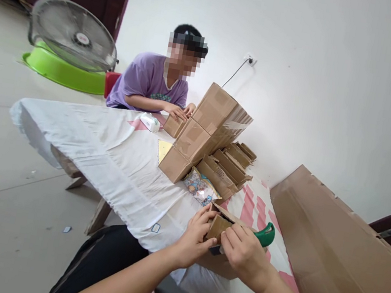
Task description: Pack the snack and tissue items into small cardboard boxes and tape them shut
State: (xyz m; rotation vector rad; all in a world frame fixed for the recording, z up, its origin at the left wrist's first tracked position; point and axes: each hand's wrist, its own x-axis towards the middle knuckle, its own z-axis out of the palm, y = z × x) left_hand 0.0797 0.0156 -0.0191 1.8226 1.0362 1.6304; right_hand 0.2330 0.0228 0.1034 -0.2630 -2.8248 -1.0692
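Observation:
Close in front of me on the table is a small cardboard box (224, 265), partly covered by both hands. My left hand (196, 236) grips its left side, fingers bent over the upper edge and thumb low near the front. My right hand (245, 254) has curled fingers pressed together at the box's brown flap (217, 226); what they pinch is hidden. A curved green plastic piece (266, 234) sticks out behind my right hand. Between my hands a small dark edge shows, too hidden to name. Just beyond lies a printed plastic packet (201, 187).
Stacked cardboard boxes (191, 138) stand mid-table, beside open cartons (227, 169). A person (150, 79) across the table handles another small box (174, 126) near a white device (150, 122). A large cardboard sheet (335, 250) borders the right; a fan (74, 33) sits far left.

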